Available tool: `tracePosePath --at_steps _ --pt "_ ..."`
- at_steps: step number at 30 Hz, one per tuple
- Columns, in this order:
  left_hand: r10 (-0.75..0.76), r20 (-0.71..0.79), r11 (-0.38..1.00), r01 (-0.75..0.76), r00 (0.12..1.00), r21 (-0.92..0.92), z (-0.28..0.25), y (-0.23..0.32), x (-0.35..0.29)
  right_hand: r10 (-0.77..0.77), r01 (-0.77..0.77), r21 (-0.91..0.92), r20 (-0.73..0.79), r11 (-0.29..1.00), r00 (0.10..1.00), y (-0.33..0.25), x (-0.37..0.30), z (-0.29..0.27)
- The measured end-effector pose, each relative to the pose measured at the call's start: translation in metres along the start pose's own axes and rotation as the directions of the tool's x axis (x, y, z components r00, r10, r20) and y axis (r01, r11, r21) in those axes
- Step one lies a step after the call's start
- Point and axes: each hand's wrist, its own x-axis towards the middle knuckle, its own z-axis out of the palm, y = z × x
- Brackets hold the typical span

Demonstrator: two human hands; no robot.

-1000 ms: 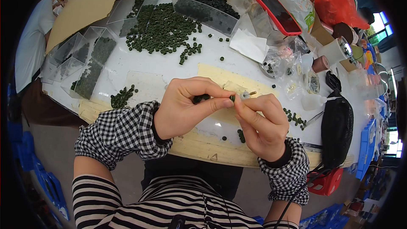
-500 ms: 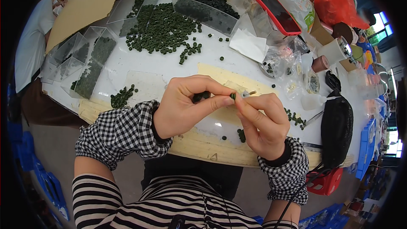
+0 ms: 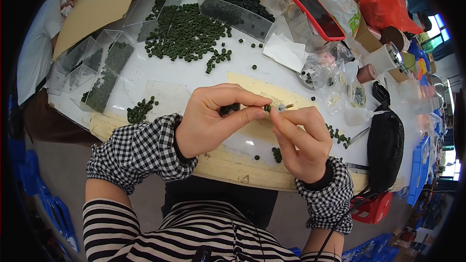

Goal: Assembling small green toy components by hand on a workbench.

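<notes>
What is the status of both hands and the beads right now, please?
Left hand pinching dark green beads. Right hand pinching a thin needle at the beads. Nothing between them.

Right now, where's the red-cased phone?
In the head view, the red-cased phone lies at the table's far right, propped on clear plastic bags, just right of the clear tray of dark green beads and left of the orange bag.

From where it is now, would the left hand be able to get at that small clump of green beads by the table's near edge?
Probably yes: the small clump of green beads lies uncovered just left of the left hand, though its fingers are pinching dark beads.
</notes>
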Motion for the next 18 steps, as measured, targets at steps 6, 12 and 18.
tracePosePath --at_steps 6,12,18 --pt "0.053 -0.002 0.998 -0.053 0.999 0.021 0.0013 0.0000 0.0006 0.030 -0.030 0.045 0.004 0.999 1.000 -0.0013 -0.0005 0.0010" --pt "0.127 0.006 0.990 -0.127 0.992 0.060 0.0008 0.0007 0.0004 0.047 -0.049 0.091 0.028 0.995 0.999 -0.0020 -0.0011 0.0001" --pt "0.142 0.018 0.987 -0.143 0.990 0.072 -0.0012 -0.0003 -0.0010 0.010 -0.015 0.091 0.059 0.996 0.998 0.0016 -0.0017 0.0002"
